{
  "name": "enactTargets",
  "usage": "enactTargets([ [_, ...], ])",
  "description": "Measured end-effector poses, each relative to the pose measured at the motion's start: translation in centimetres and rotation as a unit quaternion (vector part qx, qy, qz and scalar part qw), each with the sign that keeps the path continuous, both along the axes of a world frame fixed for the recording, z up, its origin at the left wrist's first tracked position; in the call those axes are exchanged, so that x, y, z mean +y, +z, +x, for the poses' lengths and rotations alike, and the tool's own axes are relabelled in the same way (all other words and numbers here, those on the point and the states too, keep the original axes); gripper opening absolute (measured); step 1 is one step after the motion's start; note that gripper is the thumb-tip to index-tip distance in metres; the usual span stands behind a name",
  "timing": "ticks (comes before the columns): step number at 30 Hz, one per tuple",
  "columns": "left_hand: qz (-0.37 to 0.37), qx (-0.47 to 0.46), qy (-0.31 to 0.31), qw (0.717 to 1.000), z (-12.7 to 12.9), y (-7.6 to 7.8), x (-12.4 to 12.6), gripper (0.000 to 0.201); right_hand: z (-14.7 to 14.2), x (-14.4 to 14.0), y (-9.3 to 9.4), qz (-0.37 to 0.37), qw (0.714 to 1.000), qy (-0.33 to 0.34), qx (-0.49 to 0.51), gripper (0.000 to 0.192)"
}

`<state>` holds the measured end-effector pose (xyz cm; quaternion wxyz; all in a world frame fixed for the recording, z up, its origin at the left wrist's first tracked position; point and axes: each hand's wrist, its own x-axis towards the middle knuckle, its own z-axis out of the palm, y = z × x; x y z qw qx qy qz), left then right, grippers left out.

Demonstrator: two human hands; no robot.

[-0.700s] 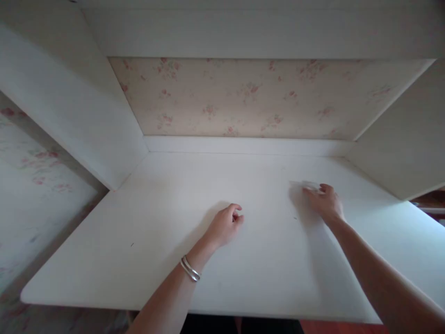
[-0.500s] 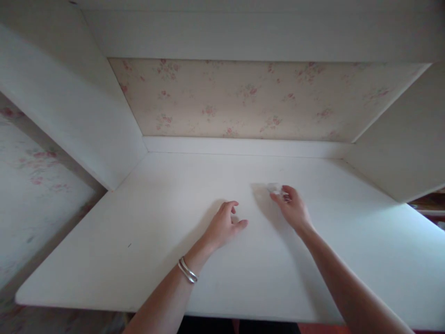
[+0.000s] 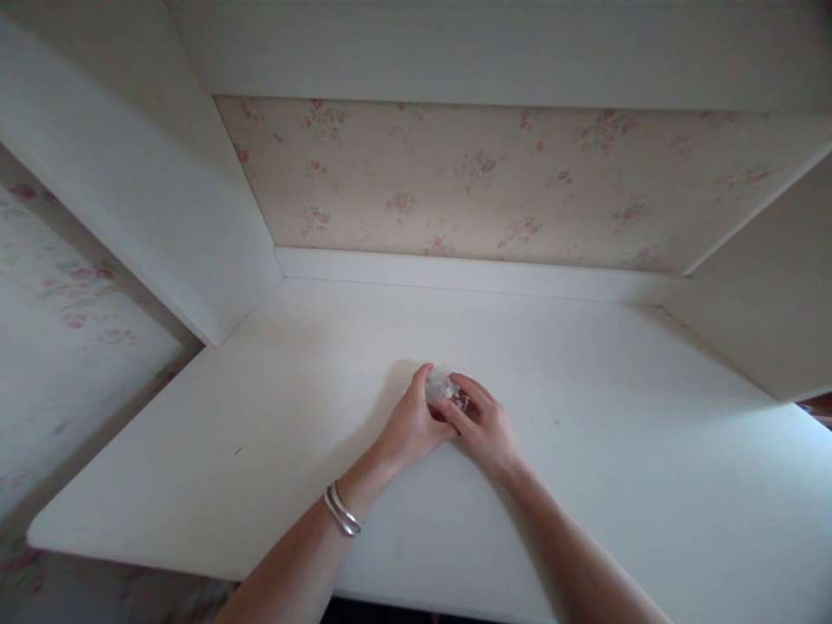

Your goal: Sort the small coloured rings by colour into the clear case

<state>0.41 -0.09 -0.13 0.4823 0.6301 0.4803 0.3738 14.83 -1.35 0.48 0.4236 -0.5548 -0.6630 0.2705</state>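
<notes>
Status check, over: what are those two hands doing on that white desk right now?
Left hand and right hand together, both pinching a small crumpled clear wad. Wad just above the white desk. Nothing else near the hands.

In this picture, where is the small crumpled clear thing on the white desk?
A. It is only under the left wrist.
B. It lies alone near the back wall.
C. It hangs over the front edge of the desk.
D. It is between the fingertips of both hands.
D: the small crumpled clear thing sits where the left hand and the right hand meet, on the white desk, with fingers of both touching it.
</notes>
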Motion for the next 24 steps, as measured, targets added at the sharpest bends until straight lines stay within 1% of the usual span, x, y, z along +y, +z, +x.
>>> enactTargets([
  [3, 0.002, 0.014, 0.013, 1.000, -0.3, 0.4, 0.1, 0.089, 0.1, 0.0, -0.2, 0.014, 0.999, 0.030, -0.034, 0.050],
  [5, 0.009, 0.006, 0.015, 1.000, -0.5, 0.6, 0.1, 0.086, 0.2, -0.1, -0.4, 0.013, 0.998, 0.041, -0.045, 0.054],
  [9, 0.000, -0.037, -0.009, 0.999, -0.5, 0.7, 0.0, 0.085, 0.8, -0.4, -0.6, 0.008, 0.998, 0.031, -0.046, 0.053],
  [14, -0.032, -0.083, -0.042, 0.995, -0.2, 0.6, -0.1, 0.086, 1.5, -0.5, -0.8, 0.038, 0.998, 0.033, -0.044, 0.049],
  [20, -0.057, -0.116, -0.060, 0.990, -0.2, 0.5, 0.0, 0.086, 1.6, -0.5, -0.7, 0.047, 0.998, 0.028, -0.042, 0.046],
  [24, -0.067, -0.145, -0.068, 0.985, -0.3, 0.7, 0.0, 0.085, 1.5, -0.5, -0.4, 0.036, 0.999, 0.015, -0.035, 0.043],
])
